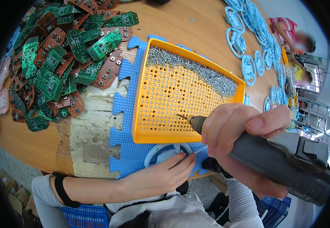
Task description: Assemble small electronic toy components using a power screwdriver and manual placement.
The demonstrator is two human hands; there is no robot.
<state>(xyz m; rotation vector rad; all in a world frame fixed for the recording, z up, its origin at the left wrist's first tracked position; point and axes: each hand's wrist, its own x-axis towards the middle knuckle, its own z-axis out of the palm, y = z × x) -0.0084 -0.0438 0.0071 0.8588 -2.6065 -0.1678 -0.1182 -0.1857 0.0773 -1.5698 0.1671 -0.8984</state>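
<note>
R hand (pixel 244 133) fist tight on electric screwdriver (pixel 286 159), bit at 10 o'clock over screw tray (pixel 140 114) | L hand (pixel 165 176) flat, pinning blue housing (pixel 165 152), nothing gripped

Left hand (pixel 161 175) covers most of the light-blue round plastic part (pixel 164 151), only its upper rim shows; right hand (pixel 244 142) wraps the electric screwdriver (pixel 286 159), grip hidden, rear end cut by the fisheye rim; circuit-board pile (pixel 58 57) runs off the upper-left edge; screws (pixel 195 68) too small to tell apart; people at right blurred.
</note>
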